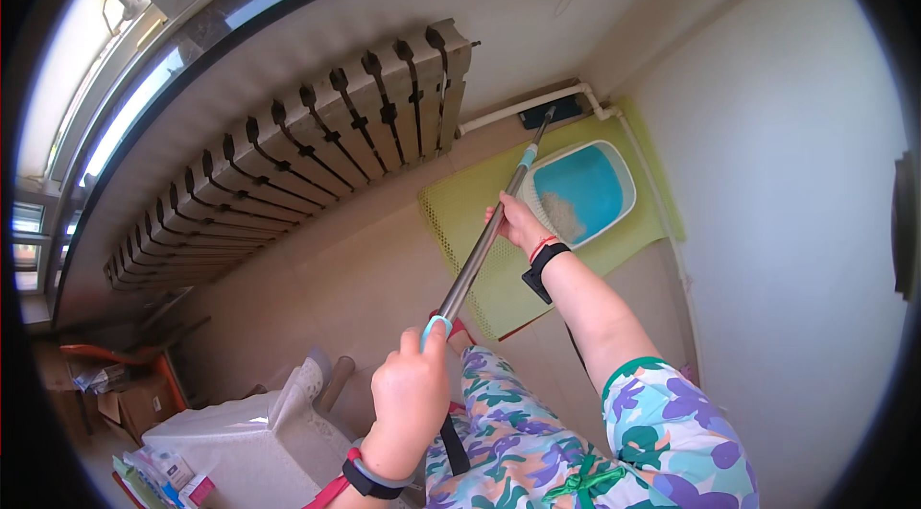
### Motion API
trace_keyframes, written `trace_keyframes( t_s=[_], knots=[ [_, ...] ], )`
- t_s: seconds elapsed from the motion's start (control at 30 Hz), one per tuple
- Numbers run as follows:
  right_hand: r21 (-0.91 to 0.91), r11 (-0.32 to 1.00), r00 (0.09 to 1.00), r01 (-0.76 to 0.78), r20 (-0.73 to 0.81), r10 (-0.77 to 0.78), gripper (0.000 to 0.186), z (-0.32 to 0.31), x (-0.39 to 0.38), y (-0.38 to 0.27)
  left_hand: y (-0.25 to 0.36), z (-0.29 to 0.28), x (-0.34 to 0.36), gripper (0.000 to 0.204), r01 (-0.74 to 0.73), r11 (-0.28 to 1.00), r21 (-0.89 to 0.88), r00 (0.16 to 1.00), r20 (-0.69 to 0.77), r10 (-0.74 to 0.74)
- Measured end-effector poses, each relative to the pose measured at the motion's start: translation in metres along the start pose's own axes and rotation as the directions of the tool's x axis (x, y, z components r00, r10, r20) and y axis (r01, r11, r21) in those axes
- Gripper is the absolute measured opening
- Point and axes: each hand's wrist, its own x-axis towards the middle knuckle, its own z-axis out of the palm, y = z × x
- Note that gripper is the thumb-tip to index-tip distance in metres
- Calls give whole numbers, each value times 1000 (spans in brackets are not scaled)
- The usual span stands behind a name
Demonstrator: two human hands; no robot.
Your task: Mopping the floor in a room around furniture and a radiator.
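Note:
A long-handled mop (472,269) with a silver pole and light-blue fittings slants away from me, and both hands hold it. My left hand (411,392) is closed round the light-blue grip at the near end. Farther along the pole, my right hand (519,222) is closed round it, next to the litter box. The dark, flat mop head (552,112) lies on the floor below the wall, by a white pipe. The litter box (628,185) has a white rim and blue inside, with pale litter (560,213) heaped at its near left side.
The litter box stands on a yellow-green mat (456,207). White pipes (604,108) run along the walls. A radiator (317,140) lines the left wall below a windowsill (240,15). A cloth-covered piece of furniture (245,447) and a cardboard box (144,403) are at lower left.

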Motion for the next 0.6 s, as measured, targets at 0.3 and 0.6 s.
trace_keyframes(
  t_s=[0.3, 0.6],
  knots=[
    [-731, 656, 982, 188, 140, -124, 60, 29, -5, 89, -55, 12, -86, 39, 211, 944, -252, 977, 42, -207],
    [-811, 511, 692, 285, 543, 476, 54, 144, -186, 254, -70, -87, -311, 21, 729, 684, -1, 684, 22, -729]
  ],
)
